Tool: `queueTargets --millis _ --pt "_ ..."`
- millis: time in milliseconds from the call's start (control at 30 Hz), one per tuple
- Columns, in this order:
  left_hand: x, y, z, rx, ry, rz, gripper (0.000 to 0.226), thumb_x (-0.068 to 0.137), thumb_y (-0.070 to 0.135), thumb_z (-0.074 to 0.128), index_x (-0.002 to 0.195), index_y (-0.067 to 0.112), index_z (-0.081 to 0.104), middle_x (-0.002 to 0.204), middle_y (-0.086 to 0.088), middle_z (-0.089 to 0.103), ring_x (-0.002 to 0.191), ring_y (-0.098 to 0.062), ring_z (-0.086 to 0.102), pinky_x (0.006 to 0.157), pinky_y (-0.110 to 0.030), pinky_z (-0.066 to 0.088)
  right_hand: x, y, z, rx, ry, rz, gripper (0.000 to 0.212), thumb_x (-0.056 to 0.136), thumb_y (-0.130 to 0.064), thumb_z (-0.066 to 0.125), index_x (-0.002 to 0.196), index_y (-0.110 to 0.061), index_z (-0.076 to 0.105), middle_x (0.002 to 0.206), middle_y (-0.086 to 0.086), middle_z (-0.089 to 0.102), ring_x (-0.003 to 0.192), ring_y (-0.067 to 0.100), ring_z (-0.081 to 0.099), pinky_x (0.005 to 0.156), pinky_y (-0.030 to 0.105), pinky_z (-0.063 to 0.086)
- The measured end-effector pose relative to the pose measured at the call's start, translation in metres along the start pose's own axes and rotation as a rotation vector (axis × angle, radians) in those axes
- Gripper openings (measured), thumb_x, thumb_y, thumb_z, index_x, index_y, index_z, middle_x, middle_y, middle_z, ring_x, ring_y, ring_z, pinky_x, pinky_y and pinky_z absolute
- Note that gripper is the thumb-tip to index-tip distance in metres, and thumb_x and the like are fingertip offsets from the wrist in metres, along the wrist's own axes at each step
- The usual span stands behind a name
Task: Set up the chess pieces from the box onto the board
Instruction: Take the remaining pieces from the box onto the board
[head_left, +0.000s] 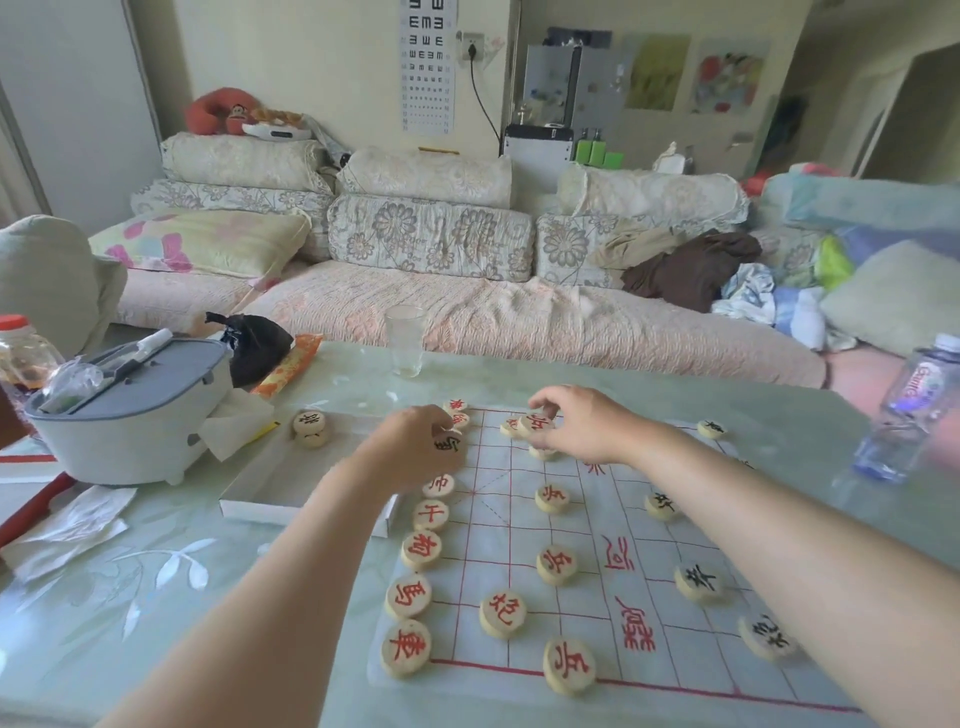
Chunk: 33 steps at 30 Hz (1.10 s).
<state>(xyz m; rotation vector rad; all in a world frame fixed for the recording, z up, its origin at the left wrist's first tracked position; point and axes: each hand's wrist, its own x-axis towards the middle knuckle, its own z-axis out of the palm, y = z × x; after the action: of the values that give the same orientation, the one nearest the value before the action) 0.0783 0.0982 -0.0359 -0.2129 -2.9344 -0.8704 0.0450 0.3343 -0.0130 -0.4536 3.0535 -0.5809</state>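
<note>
A disc piece (535, 422) is pinched by the right hand (582, 423) over the board (675, 667) at its upper edge, mid-frame. Just left, the left hand (410, 441) curls round a black-lettered piece (448, 445) near the red row's top. The box (249, 506) lies left, under the left forearm. A glass (405, 340) stands above.

The pale green desk (156, 597) carried a white board sheet (493, 561) ruled in red, with a shallow white box (270, 499) just beside its left edge and two stacked pieces (310, 428) beyond it. A grey lidded tub (135, 415), crumpled tissues (72, 525), a black bag (260, 345) and what looked like an orange snack packet (288, 366) crowded the left side. A clear glass (405, 340) stood near the far edge, a water bottle (904, 415) at the right.
</note>
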Motion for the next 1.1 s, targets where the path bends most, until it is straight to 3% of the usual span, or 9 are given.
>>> queueTargets --millis 233,367,467,600,800,933,1100 --pt "-0.006 0.028 0.043 0.006 -0.037 0.034 0.028 0.077 0.027 0.066 0.104 0.017 0.064 0.101 -0.001 0.062 0.085 -0.02 0.058 0.073 -0.031 0.051 -0.019 0.057 0.016 0.052 0.095 0.145 0.035 0.084 -0.044 0.07 0.112 -0.025 0.06 0.117 -0.005 0.06 0.105 0.014 0.055 0.088 0.03 0.045" --pt "0.006 0.03 0.059 -0.011 -0.044 0.04 0.037 0.08 0.027 0.068 0.115 0.022 0.06 0.105 0.003 0.058 0.085 -0.016 0.054 0.06 -0.022 0.046 -0.007 0.075 0.036 0.099 0.122 0.192 0.031 0.088 -0.042 0.067 0.112 -0.024 0.06 0.119 -0.005 0.06 0.108 0.014 0.055 0.087 0.029 0.043" --pt "0.019 0.024 0.07 -0.021 -0.075 0.042 0.041 0.079 0.027 0.07 0.119 0.023 0.059 0.109 0.002 0.059 0.086 -0.017 0.057 0.068 -0.028 0.052 0.013 0.081 0.044 0.077 0.156 0.21 0.03 0.087 -0.045 0.065 0.11 -0.026 0.06 0.118 -0.006 0.061 0.105 0.015 0.055 0.083 0.029 0.044" --pt "0.041 0.017 0.082 -0.129 -0.067 0.019 0.042 0.079 0.027 0.068 0.12 0.023 0.06 0.107 0.002 0.061 0.081 -0.018 0.059 0.066 -0.03 0.054 0.049 0.081 0.049 0.025 0.19 0.233 0.029 0.086 -0.042 0.064 0.11 -0.026 0.06 0.117 -0.007 0.061 0.103 0.017 0.057 0.074 0.029 0.04" --pt "0.067 0.004 0.099 -0.24 -0.007 -0.031 0.048 0.078 0.028 0.067 0.125 0.028 0.057 0.113 0.007 0.058 0.09 -0.014 0.055 0.067 -0.023 0.048 0.106 0.084 0.058 -0.013 0.142 0.235 0.028 0.088 -0.046 0.062 0.106 -0.026 0.059 0.115 -0.004 0.063 0.104 0.019 0.058 0.086 0.035 0.048" --pt "0.077 0.003 0.111 -0.272 0.021 -0.024 0.049 0.081 0.025 0.064 0.129 0.024 0.054 0.118 0.004 0.055 0.1 -0.017 0.056 0.074 -0.029 0.053 0.127 0.088 0.068 -0.04 0.156 0.243 0.028 0.091 -0.047 0.059 0.107 -0.024 0.059 0.114 -0.004 0.064 0.104 0.02 0.058 0.08 0.032 0.045" --pt "0.078 0.004 0.121 -0.22 0.04 0.069 0.046 0.08 0.021 0.068 0.124 0.018 0.059 0.116 -0.001 0.054 0.104 -0.021 0.055 0.084 -0.027 0.048 0.136 0.093 0.077 -0.074 0.138 0.258 0.026 0.088 -0.049 0.061 0.104 -0.029 0.06 0.115 -0.005 0.06 0.102 0.019 0.057 0.075 0.03 0.04"
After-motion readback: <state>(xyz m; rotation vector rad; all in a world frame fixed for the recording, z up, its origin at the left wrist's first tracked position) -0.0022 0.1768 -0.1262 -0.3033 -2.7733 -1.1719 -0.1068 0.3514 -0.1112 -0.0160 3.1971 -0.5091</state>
